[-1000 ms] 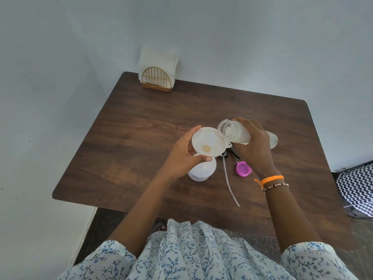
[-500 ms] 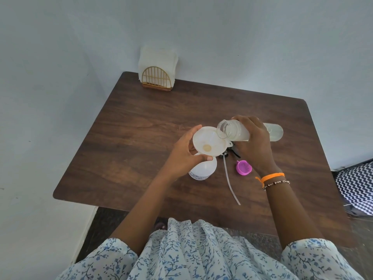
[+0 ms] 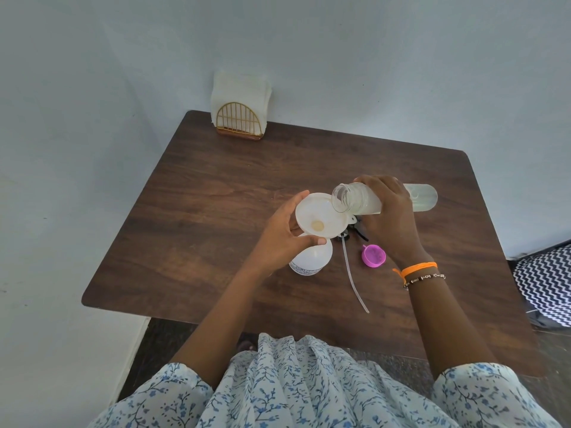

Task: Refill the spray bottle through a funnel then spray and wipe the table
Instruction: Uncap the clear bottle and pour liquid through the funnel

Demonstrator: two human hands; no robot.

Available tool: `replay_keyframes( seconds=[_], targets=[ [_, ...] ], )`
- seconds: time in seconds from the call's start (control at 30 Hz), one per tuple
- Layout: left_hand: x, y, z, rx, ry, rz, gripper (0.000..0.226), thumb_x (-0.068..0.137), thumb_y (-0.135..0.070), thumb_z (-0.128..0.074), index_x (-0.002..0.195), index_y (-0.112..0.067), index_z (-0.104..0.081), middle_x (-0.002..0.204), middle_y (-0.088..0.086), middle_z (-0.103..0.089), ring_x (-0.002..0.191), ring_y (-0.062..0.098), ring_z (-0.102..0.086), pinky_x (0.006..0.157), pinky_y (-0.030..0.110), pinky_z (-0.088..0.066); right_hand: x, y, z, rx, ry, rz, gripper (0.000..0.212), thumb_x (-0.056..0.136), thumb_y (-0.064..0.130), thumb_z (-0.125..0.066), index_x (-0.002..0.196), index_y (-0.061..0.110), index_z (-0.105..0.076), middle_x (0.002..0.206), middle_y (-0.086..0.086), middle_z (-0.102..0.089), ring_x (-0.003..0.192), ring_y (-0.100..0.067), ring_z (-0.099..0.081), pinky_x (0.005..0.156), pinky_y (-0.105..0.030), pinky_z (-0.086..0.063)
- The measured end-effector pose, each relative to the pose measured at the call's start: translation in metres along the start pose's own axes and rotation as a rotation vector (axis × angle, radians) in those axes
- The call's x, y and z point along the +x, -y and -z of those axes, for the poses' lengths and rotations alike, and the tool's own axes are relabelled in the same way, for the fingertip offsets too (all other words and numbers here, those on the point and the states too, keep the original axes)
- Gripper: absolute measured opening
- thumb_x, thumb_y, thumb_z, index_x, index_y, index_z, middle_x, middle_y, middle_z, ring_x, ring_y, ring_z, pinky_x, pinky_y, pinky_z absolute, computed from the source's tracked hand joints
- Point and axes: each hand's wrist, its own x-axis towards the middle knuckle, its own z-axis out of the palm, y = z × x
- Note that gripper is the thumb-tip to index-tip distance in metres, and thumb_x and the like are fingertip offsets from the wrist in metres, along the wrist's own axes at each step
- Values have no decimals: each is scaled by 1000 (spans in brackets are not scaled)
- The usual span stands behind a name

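A white funnel (image 3: 318, 216) sits in the neck of the white spray bottle (image 3: 310, 259), which stands on the dark wooden table (image 3: 216, 211). My left hand (image 3: 282, 237) holds the funnel's rim between thumb and fingers. A clear refill bottle (image 3: 358, 200) with pale liquid lies almost level, gripped by my right hand (image 3: 391, 217), its open mouth over the funnel's right edge. The spray head (image 3: 347, 236) with its long dip tube (image 3: 355, 279) lies on the table just right of the spray bottle, partly hidden by the funnel.
A pink cap (image 3: 373, 255) lies open side up under my right wrist. A gold wire holder with white napkins (image 3: 240, 111) stands at the table's far left corner against the wall. A zigzag-patterned cushion (image 3: 545, 287) is off the table's right edge.
The refill bottle has tipped from a steeper downward pour to nearly level, its base swinging out to the right. My left hand stays on the funnel.
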Motion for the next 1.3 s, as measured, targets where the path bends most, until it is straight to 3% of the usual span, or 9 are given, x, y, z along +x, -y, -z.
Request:
replay_keyframes(
  seconds=[0.27, 0.43, 0.77, 1.07, 1.3],
  targets=[
    [0, -1, 1, -9, 5, -7, 84, 68, -4, -81, 136, -29, -39, 121, -22, -44, 108, 2, -50, 76, 5, -46, 1, -1, 1, -14, 8, 8, 56, 56, -1, -81, 108, 13, -63, 106, -3, -62, 96, -25, -54, 88, -32, -37],
    [0, -1, 2, -15, 8, -9, 83, 68, -3, -81, 135, -28, -40, 115, -31, -43, 100, -12, -50, 72, 4, -44, 1, -2, -1, -23, 21, 5, 57, 57, -1, -81, 109, 15, -62, 107, -3, -61, 98, -24, -53, 89, -31, -35],
    [1, 0, 2, -20, 12, 2, 81, 68, -3, -81, 134, -28, -41, 114, -32, -44, 97, -19, -50, 71, 3, -43, 5, 2, 1, -26, 21, 13, 58, 55, 0, -81, 108, 14, -63, 107, -3, -62, 98, -25, -54, 89, -36, -39],
    [2, 4, 3, -22, 16, 2, 87, 66, -2, -82, 138, -25, -39, 131, -10, -48, 112, 4, -52, 78, 7, -46, 6, 7, 0, -12, 8, 24, 55, 58, 2, -83, 108, 13, -63, 107, -5, -63, 98, -26, -55, 90, -34, -37],
    [3, 5, 2, 15, 14, -4, 86, 67, -6, -83, 138, -27, -39, 129, -13, -45, 104, -7, -50, 73, 3, -44, 6, 6, 0, -46, 18, 31, 53, 60, 2, -83, 108, 13, -63, 108, -4, -63, 100, -27, -54, 92, -31, -33]
  ],
)
